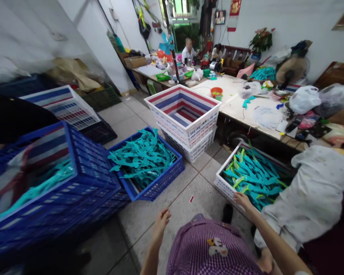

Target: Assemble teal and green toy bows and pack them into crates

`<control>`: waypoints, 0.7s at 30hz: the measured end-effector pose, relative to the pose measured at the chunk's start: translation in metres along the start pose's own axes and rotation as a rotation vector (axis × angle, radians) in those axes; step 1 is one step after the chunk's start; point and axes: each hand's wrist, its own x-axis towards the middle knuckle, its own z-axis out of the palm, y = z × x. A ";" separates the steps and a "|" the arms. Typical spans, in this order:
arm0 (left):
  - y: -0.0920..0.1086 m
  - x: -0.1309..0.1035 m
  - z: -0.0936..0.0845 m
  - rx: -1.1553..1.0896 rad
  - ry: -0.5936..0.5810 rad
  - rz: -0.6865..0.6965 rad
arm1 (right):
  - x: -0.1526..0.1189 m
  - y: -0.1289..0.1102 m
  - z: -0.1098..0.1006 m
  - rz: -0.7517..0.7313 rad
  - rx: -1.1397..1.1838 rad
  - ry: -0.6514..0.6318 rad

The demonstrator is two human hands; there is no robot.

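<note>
My left hand [162,220] hangs over the tiled floor, fingers loosely bent and apart, with nothing seen in it. My right hand [243,200] is at the near left rim of a white plastic crate [224,186], its fingers slightly spread; whether they touch the rim I cannot tell. Long turquoise plastic pieces [255,177], some with lime-green parts, fill that crate. Left of centre, a blue crate [157,190] holds a heap of plain turquoise pieces [143,158].
Stacked white crates [189,141] with a striped lining stand ahead. Large blue crates [94,168] rise at left. A cluttered worktable [232,99] lies beyond. A person in pale patterned clothing [312,194] is close at right; a dark sleeve [17,116] shows at left.
</note>
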 end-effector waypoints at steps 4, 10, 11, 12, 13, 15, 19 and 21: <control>0.062 0.040 0.032 -0.063 0.018 0.013 | 0.091 -0.094 0.017 -0.063 -0.051 -0.049; 0.166 0.111 0.084 -0.085 0.040 0.067 | 0.185 -0.202 0.025 -0.224 -0.167 -0.059; 0.187 0.125 0.099 -0.088 0.044 0.084 | 0.199 -0.219 0.022 -0.254 -0.199 -0.056; 0.210 0.140 0.115 -0.092 0.044 0.107 | 0.213 -0.237 0.018 -0.285 -0.232 -0.049; 0.233 0.155 0.133 -0.097 0.042 0.137 | 0.227 -0.256 0.013 -0.317 -0.264 -0.039; 0.278 0.187 0.171 -0.108 0.038 0.202 | 0.259 -0.294 0.004 -0.377 -0.327 -0.022; 0.352 0.253 0.242 -0.105 0.111 0.288 | 0.342 -0.379 -0.005 -0.491 -0.470 0.009; 0.376 0.283 0.268 -0.102 0.175 0.306 | 0.393 -0.425 -0.001 -0.546 -0.564 0.030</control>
